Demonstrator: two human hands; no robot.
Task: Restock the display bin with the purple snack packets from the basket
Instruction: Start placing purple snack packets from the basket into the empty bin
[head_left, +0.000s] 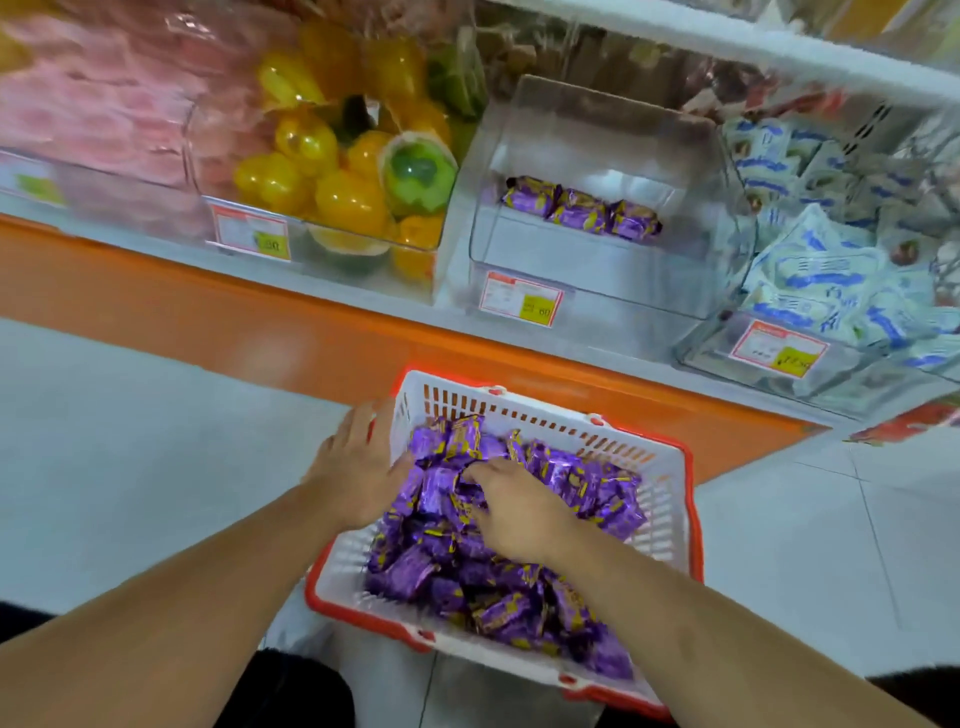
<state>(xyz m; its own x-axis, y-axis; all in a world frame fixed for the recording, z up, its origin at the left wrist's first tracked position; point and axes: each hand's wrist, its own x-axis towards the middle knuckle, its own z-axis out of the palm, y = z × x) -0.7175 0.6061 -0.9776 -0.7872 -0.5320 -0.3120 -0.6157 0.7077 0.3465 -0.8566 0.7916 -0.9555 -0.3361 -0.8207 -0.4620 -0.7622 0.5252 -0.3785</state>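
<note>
A white basket with a red rim (670, 499) sits on the floor below the shelf, heaped with several purple snack packets (519, 587). My left hand (358, 467) rests over the basket's left rim, fingers spread, its thumb side touching the packets. My right hand (519, 512) lies palm down in the pile, fingers curled among the packets; a firm grip cannot be made out. Above, the clear display bin (597, 260) holds three purple packets (582, 208) in a row at its back, with a price tag on its front.
A clear bin of yellow and green jelly cups (337, 171) stands left of the display bin. A bin of white and blue packets (831, 270) stands to its right. An orange shelf base (260, 322) runs below the bins. The floor is pale tile.
</note>
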